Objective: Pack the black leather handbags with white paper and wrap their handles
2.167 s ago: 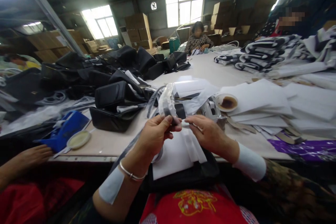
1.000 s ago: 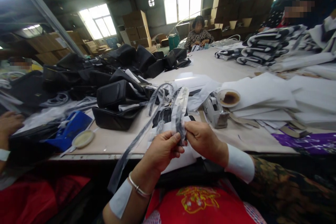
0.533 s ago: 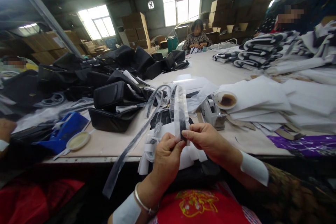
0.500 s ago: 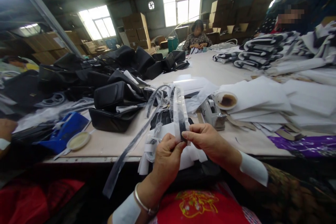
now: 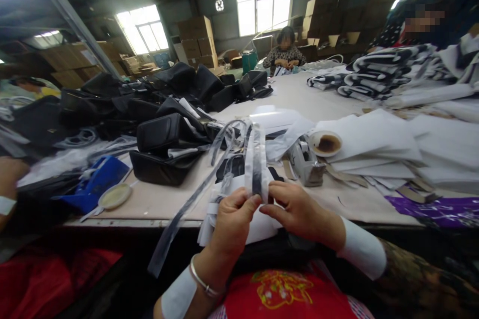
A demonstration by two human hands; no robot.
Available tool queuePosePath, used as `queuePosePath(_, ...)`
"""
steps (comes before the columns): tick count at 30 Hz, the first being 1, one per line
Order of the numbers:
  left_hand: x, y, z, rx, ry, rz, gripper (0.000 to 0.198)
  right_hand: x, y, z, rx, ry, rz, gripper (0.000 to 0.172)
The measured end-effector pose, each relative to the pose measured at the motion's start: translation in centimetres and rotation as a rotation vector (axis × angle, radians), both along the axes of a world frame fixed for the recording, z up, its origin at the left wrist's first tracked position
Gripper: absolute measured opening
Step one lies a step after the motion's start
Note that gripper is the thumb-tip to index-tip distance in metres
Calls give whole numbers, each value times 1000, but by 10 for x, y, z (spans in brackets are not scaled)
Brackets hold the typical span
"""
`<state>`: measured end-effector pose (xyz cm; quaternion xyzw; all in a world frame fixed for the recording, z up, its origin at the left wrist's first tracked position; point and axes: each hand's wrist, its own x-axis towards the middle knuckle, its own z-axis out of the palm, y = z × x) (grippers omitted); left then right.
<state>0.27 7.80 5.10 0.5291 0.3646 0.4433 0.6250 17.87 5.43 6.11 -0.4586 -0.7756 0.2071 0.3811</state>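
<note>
A black strap in a clear and white plastic wrapping [image 5: 257,152] rises from my hands and bends over toward the back. My left hand [image 5: 236,219] pinches its near end between thumb and fingers. At the right edge of that end, my right hand [image 5: 295,209] is closed with thumb and fingers on the wrapping. White paper [image 5: 258,229] lies beneath both hands, over a black bag [image 5: 231,167] that is mostly hidden. Another wrapped strap [image 5: 168,244] hangs over the table's front edge to the left.
Black bags [image 5: 164,144] are heaped to the left. A blue tape dispenser [image 5: 97,184] and a round lid [image 5: 115,196] lie at front left. On the right are a grey tape dispenser [image 5: 309,164], a bowl of brown stuff [image 5: 325,143] and white sheets [image 5: 374,139]. Other people sit around the table.
My left thumb has shifted up onto the strap's end. My right hand has turned and moved slightly right, its thumb now lower. The strap's end shows less twisted. The view has shifted a little.
</note>
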Motion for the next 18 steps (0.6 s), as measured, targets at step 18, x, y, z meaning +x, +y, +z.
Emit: queuePosePath(18, -14, 8, 3, -410, -204, -181, 39, -3, -3, -1, 232, -216, 128, 26)
